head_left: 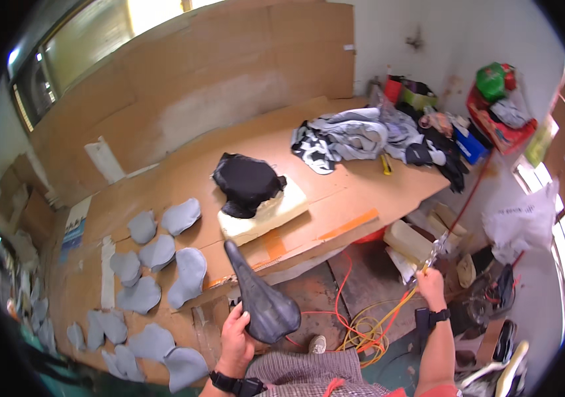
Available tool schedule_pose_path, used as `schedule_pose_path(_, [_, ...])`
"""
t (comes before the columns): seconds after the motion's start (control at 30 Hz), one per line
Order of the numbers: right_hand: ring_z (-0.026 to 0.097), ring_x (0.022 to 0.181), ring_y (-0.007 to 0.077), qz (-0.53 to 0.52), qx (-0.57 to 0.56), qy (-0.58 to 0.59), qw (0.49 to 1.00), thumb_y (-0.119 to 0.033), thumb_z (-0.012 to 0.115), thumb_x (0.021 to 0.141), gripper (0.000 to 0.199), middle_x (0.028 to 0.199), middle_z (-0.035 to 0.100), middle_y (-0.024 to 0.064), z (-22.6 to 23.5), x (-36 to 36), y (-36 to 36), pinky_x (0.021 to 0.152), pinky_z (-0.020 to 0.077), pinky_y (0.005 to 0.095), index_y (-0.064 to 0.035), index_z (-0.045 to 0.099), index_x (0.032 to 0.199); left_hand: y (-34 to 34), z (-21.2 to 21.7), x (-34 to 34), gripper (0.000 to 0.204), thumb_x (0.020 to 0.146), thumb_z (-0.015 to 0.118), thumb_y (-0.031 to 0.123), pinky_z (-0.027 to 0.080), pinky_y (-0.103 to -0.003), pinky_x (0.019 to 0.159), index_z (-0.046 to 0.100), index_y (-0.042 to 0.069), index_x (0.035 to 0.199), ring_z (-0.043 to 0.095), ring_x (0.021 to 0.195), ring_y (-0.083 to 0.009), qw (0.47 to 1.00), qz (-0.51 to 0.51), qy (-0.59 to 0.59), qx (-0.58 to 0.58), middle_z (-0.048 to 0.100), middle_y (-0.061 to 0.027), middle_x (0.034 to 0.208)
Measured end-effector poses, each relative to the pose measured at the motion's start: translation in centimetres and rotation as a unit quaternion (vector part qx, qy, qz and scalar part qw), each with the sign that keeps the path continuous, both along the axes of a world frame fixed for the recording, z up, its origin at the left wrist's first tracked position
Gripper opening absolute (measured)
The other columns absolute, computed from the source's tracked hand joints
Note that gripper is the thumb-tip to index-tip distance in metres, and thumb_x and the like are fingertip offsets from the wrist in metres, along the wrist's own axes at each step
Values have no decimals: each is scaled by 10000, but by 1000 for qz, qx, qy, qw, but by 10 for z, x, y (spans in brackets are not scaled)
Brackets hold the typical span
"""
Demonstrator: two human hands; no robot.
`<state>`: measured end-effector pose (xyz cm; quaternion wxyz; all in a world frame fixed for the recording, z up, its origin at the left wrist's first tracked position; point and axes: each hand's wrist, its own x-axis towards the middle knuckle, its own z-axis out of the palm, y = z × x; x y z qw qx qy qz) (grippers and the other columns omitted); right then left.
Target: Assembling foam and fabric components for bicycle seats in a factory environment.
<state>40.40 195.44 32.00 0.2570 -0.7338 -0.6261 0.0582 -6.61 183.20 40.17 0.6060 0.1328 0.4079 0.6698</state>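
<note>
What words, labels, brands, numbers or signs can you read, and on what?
White plastic bag: dark printing, too small and blurred to read.
Blue box: pale mark, too small to read.
Blue-and-white sheet: too blurred to read.
Bicycle saddle in the left hand: no readable text.

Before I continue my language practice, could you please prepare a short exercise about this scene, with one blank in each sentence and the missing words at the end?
1. The saddle is in the person's ____ hand.
2. The straps on both wrists are ____ in colour.
3. The coiled part of the yellow hose lies on the ____.
4. The grey pads are on the left of the table, and the clothes are on its ____.

Missing words: left; black; floor; right.
</note>
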Motion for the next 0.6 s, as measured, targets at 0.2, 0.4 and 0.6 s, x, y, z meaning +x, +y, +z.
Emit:
schedule_pose_path(0.2, [561,615,394,109,85,-90,986,-285,589,789,341,622,543,213,97,-91,144,540,440,469,-5,504,613,38,23,-9,350,879,419,21,419,-321,940,472,-39,1219,555,1044,-200,995,98,5,6,574,-119,1145])
schedule_pose_path(0.4, [581,621,379,158,53,-125,978,-268,602,777,251,660,593,183,58,-181,244,574,460,489,-38,589,676,73,26,-35,338,879,411,16,445,-319,912,479,-41,1206,579,1002,-201,988,151,-10,13,594,-116,1104])
schedule_pose_path(0.6, [627,766,363,240,-129,-168,947,-235,610,761,202,780,643,187,-19,-253,278,701,495,455,-40,656,783,132,26,-76,317,889,418,26,446,-324,916,481,-36,1194,575,1009,-202,984,169,-48,-2,590,-117,1105])
